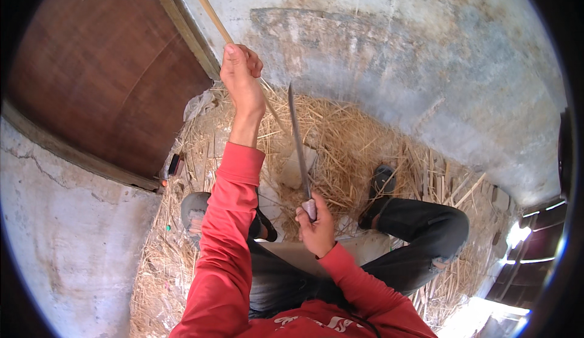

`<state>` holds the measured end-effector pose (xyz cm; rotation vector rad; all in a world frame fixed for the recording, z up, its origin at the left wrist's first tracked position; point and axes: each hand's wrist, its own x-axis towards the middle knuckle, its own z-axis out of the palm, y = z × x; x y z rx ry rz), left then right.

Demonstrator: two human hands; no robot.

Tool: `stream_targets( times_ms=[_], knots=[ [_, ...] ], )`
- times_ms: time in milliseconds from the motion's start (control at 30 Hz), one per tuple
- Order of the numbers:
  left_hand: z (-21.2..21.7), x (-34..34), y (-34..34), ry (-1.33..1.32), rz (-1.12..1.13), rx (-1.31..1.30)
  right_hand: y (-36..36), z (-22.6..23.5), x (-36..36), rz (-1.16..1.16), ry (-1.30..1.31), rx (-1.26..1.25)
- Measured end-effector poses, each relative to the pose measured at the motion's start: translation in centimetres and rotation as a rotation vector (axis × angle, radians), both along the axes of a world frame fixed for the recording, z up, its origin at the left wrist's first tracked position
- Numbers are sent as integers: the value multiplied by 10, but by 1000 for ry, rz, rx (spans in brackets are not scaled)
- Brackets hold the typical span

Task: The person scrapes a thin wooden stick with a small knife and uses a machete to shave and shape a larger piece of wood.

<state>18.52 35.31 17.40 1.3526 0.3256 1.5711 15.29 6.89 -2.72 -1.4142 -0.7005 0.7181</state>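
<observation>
My left hand (243,79), raised high in front of me, is closed around a long pale stick (207,6), which looks like bamboo or cane. One end runs up past the top edge; a thinner length continues below the hand toward the straw. Lower and to the right, my right hand (319,228) grips a long-bladed knife (298,140) by its wrapped-looking handle. Its narrow dark blade points up and away from me, apart from the hand on the stick. Beneath the blade lies a pale stone block (298,166).
Loose straw (340,131) covers the floor around my feet. A worn plaster wall (413,64) curves across the far side, and a brown door (109,64) in a wooden frame stands at left. Split sticks (438,183) lie at right, past my dark shoe (383,181).
</observation>
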Motion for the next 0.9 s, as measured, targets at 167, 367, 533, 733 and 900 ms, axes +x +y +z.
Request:
stream_targets(
  times_ms=[167, 367, 533, 733, 900],
  knots=[
    [-2, -9, 6, -199, -49, -72, 3, -22, -3, 23, -30, 65],
    [-12, -12, 23, 8, -231, 19, 3, 7, 18, 78, 66, -84],
    [-37, -1, 40, -67, -157, 92, 4, 79, 61, 135, 235, -234],
    [-51, 12, 31, -216, -41, 62, 31, 204, 108, -251, 52, 266],
    [-56, 34, 22, -215, -83, 8, 22, 129, 65, -232, 22, 549]
  ],
)
